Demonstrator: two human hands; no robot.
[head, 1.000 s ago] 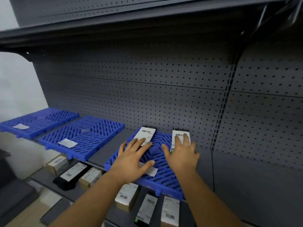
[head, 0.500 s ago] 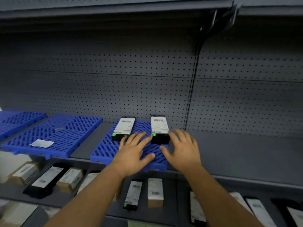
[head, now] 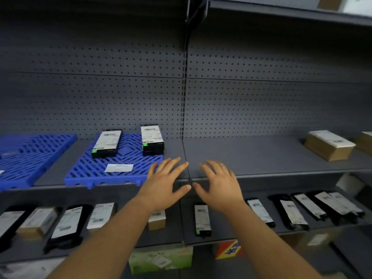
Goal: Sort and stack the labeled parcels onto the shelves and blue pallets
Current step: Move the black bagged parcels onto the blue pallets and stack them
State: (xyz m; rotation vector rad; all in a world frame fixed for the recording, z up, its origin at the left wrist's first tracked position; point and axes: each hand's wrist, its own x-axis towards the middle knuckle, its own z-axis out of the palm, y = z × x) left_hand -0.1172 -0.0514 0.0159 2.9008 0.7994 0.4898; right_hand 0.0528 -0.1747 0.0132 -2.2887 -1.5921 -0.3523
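Observation:
Two black labeled parcels lie on a blue pallet: a single one at the left and a short stack at the right. A loose white label rests near the pallet's front. My left hand hovers open just off the pallet's right front corner, holding nothing. My right hand hovers open beside it over the bare grey shelf. Both palms face down, fingers spread.
A second blue pallet sits at the left. Brown boxes stand at the shelf's far right. The lower shelf carries several black and brown labeled parcels. A green box sits below. Perforated back panels rise behind.
Both hands have let go of the two black parcels and drawn back toward the shelf's front edge. The view has swung to the right, bringing the bare shelf and brown boxes in.

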